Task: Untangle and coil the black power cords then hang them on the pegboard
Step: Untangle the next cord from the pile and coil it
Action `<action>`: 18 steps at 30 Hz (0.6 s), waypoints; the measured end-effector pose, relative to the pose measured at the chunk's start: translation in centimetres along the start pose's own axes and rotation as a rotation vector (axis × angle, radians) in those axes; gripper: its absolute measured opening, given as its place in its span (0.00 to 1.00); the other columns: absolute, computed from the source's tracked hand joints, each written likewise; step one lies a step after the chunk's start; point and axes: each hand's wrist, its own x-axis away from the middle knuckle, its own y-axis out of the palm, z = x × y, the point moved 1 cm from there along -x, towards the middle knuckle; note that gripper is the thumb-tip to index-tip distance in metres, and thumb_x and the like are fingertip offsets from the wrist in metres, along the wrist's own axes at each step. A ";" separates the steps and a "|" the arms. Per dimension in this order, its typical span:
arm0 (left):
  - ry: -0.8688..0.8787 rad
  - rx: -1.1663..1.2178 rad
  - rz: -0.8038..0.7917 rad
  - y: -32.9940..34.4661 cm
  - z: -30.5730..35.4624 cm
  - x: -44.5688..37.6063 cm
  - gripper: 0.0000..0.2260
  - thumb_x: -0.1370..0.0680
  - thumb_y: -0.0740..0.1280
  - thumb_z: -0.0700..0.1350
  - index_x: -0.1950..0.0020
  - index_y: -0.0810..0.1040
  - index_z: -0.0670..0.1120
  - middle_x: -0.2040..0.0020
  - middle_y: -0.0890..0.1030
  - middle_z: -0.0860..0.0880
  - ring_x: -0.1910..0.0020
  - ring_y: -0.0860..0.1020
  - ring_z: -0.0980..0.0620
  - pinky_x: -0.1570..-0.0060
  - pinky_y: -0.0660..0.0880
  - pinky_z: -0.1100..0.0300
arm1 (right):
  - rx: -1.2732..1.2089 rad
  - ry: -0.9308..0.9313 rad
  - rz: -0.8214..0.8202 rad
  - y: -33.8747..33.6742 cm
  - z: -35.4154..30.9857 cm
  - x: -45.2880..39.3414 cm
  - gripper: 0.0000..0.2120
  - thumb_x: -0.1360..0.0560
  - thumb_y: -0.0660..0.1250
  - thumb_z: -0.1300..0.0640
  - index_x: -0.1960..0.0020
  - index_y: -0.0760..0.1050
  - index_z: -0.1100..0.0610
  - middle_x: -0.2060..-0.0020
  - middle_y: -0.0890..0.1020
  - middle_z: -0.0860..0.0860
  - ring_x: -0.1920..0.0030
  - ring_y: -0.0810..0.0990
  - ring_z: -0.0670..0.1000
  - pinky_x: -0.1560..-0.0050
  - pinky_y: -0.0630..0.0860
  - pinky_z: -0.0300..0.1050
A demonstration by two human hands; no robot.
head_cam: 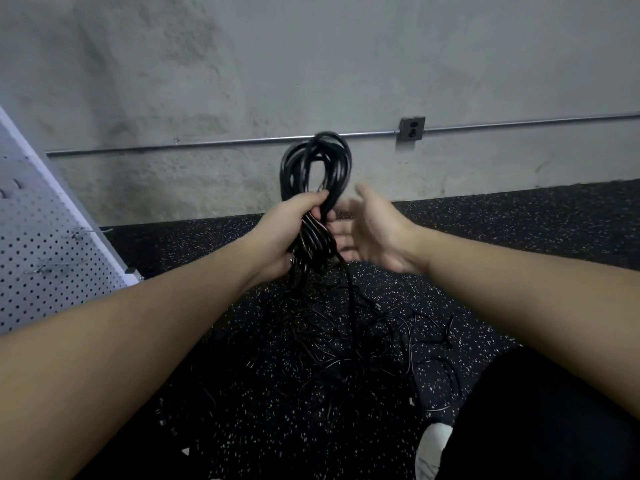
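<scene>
My left hand (287, 230) grips a coil of black power cord (317, 164) around its middle, held upright in front of the wall. The coil's loops rise above my fist, and one strand trails from it down to the floor. My right hand (370, 226) is beside the coil on its right, fingers spread and palm turned toward it, holding nothing. A tangle of more black cords (346, 344) lies on the floor below my hands. The white pegboard (41, 258) leans at the left, with a few metal hooks on it.
A grey concrete wall with a metal conduit (207, 143) and an outlet box (411, 129) is ahead. The floor is black speckled rubber (519, 223). My dark-clothed knee (540, 417) and a white shoe (431, 448) are at the bottom right.
</scene>
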 end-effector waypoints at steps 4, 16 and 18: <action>0.112 0.183 0.156 -1.2 0.8 -0.6 0.18 0.19 0.68 0.51 0.67 0.71 0.48 0.64 0.79 0.50 0.72 0.78 0.52 0.52 0.81 0.51 | 0.206 0.251 -0.246 0.1 1.1 0.5 0.25 0.17 0.40 0.48 0.42 0.73 0.58 0.56 0.85 0.58 0.46 0.84 0.60 0.31 0.73 0.62; 0.120 -0.252 0.469 -7.4 0.5 -0.5 0.16 0.27 0.76 0.59 0.68 0.85 0.50 0.56 0.85 0.49 0.52 0.81 0.46 0.45 0.79 0.49 | 0.879 0.092 -0.235 -3.8 0.5 1.8 0.15 0.18 0.63 0.44 0.57 0.74 0.53 0.72 0.70 0.44 0.72 0.66 0.46 0.63 0.69 0.43; 0.124 -0.414 0.475 -7.6 0.3 -0.2 0.16 0.26 0.76 0.59 0.68 0.86 0.50 0.53 0.85 0.48 0.49 0.82 0.45 0.42 0.78 0.49 | 0.744 0.012 -0.171 -3.7 0.0 1.7 0.11 0.17 0.63 0.49 0.52 0.78 0.54 0.72 0.69 0.44 0.72 0.64 0.45 0.68 0.63 0.39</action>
